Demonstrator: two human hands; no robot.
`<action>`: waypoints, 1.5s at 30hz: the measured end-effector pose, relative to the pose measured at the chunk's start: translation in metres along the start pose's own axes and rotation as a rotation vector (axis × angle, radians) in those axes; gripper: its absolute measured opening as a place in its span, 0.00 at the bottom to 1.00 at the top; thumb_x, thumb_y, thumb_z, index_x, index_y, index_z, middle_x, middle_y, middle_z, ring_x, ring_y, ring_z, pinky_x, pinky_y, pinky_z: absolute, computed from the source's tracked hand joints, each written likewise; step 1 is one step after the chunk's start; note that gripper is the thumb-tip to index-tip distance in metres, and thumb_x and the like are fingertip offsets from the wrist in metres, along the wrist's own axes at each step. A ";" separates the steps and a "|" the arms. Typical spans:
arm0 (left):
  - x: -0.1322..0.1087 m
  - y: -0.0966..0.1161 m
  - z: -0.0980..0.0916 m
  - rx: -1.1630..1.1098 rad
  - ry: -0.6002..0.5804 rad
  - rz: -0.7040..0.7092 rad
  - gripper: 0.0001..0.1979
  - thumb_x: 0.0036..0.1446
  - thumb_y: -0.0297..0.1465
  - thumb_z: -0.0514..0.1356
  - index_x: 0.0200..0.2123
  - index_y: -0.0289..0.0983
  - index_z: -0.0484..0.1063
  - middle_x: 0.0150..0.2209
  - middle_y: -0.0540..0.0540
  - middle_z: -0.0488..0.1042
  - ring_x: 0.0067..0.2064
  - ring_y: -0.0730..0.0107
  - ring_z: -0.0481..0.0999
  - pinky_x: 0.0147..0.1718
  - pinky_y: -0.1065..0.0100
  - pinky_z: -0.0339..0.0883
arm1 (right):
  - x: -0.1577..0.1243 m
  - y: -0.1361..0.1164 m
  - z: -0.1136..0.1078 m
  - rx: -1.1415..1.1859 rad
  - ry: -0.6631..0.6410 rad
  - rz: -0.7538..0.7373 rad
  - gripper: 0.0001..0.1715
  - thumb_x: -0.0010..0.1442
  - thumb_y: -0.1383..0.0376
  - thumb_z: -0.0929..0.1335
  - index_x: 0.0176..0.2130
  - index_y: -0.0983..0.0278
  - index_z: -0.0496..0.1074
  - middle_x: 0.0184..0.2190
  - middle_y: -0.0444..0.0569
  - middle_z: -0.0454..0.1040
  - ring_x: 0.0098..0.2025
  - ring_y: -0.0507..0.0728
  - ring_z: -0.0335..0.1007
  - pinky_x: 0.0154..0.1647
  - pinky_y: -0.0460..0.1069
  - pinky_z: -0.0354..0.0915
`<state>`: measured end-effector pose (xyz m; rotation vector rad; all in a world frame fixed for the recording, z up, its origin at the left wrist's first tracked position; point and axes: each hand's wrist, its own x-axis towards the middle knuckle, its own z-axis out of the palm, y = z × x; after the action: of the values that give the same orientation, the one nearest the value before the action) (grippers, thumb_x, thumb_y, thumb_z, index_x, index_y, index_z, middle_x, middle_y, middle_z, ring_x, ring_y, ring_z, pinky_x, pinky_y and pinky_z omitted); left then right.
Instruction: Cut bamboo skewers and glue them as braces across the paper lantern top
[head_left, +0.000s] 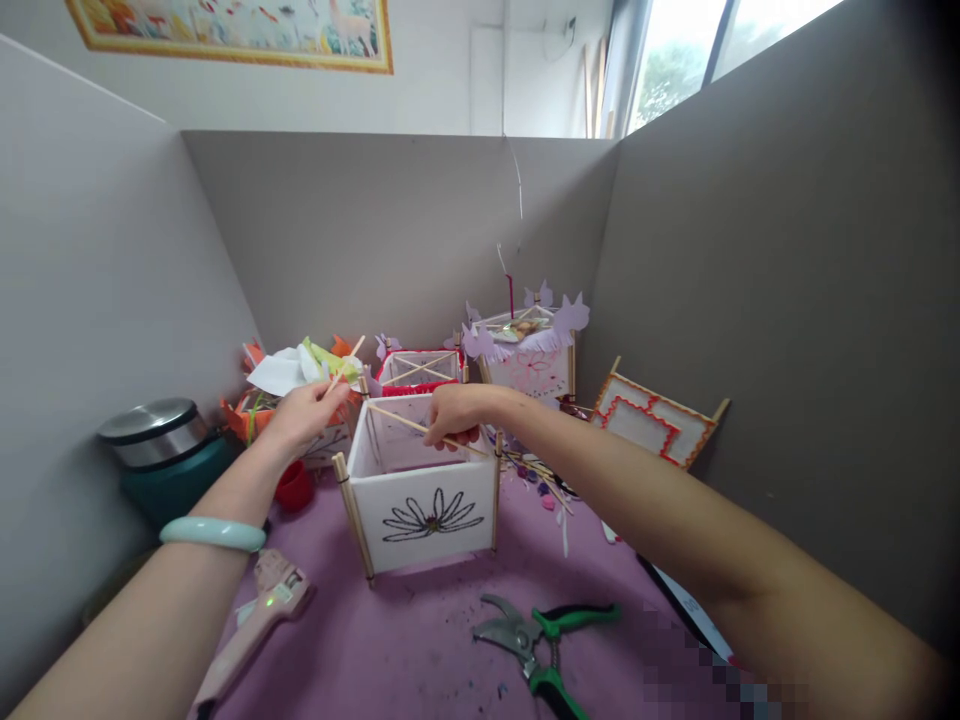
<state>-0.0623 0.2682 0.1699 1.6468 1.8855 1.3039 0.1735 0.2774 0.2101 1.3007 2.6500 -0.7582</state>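
In front of me stands a white box lantern frame point(424, 525) with wooden corner posts and a black line-drawn flower on its near side. My right hand point(454, 410) is closed on a thin wooden stick point(397, 418), which lies slantwise across the open top of the lantern frame. At the far left corner of the frame, my left hand point(311, 412) pinches a second, short wooden stick point(352, 355) that points up and to the right. The fingertips of my right hand are partly hidden behind its knuckles.
Pruning shears point(529, 640) with green handles lie open in front. A hot glue gun point(262, 610), teal flask point(169, 455) and red cup point(294, 487) are at left. Decorated lanterns point(532, 360) stand behind; a red-trimmed panel point(652, 415) leans right. Grey partitions point(405, 230) enclose the table.
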 end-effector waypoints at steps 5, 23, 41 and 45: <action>-0.010 0.013 -0.018 0.050 -0.026 0.008 0.23 0.51 0.49 0.55 0.35 0.37 0.76 0.11 0.54 0.57 0.17 0.70 0.58 0.18 0.70 0.50 | 0.002 0.003 0.001 0.001 -0.009 -0.008 0.08 0.51 0.67 0.68 0.24 0.69 0.72 0.14 0.40 0.65 0.16 0.46 0.60 0.20 0.43 0.61; -0.031 0.113 0.001 0.121 -0.396 0.206 0.14 0.53 0.37 0.56 0.37 0.36 0.76 0.27 0.46 0.76 0.19 0.78 0.58 0.19 0.72 0.54 | 0.001 0.002 0.001 0.029 -0.072 -0.021 0.09 0.54 0.66 0.67 0.25 0.68 0.72 0.18 0.43 0.68 0.17 0.47 0.59 0.20 0.44 0.58; 0.011 0.095 0.037 0.330 -0.617 0.140 0.11 0.49 0.32 0.58 0.34 0.35 0.77 0.27 0.45 0.78 0.19 0.74 0.67 0.20 0.70 0.61 | -0.002 0.006 0.001 0.010 -0.043 -0.038 0.09 0.55 0.64 0.67 0.27 0.68 0.72 0.19 0.42 0.67 0.18 0.47 0.59 0.21 0.45 0.58; 0.012 0.090 0.042 0.356 -0.681 0.102 0.11 0.49 0.31 0.58 0.35 0.35 0.78 0.26 0.46 0.78 0.19 0.75 0.66 0.21 0.71 0.62 | 0.000 0.007 0.000 -0.043 -0.013 -0.042 0.11 0.53 0.62 0.68 0.25 0.68 0.73 0.19 0.44 0.69 0.17 0.48 0.58 0.21 0.46 0.55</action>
<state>0.0207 0.2892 0.2222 2.0353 1.6627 0.3395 0.1783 0.2809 0.2071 1.2291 2.6761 -0.7088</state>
